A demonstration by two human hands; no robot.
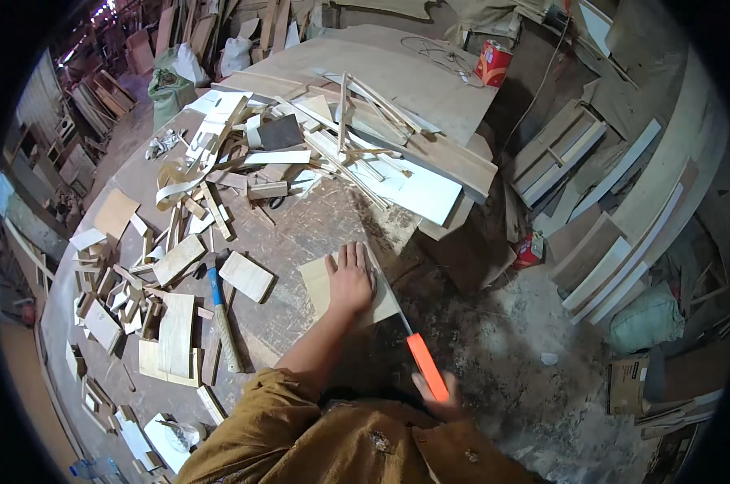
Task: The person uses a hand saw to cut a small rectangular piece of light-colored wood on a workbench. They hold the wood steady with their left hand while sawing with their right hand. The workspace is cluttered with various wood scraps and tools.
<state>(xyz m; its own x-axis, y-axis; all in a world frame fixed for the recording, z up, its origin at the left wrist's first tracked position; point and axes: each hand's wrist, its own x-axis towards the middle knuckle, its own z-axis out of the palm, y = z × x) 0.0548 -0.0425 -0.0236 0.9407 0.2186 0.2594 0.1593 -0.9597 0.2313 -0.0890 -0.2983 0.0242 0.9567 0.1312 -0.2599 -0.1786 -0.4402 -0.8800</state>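
A thin tan board (320, 284) lies at the table's near right edge. My left hand (351, 278) rests flat on it, fingers stretched out. My right hand (443, 397) is closed around the orange handle of a hand saw (426, 366). The saw's narrow metal blade slants up and left from the handle, meeting the board close to its right side, just right of my left fingers. I cannot make out the teeth or how deep any cut is. Left of the board are a loose wood block (247, 277) and a hammer (217, 297) with a blue-banded handle.
Wood offcuts (131, 302) are heaped on the left of the worktable (288, 234). Strips and a white panel (420, 192) cover its far part. A red can (492, 64) stands at the back right. Boards (615, 274) and a pale green sack (647, 317) lie on the right.
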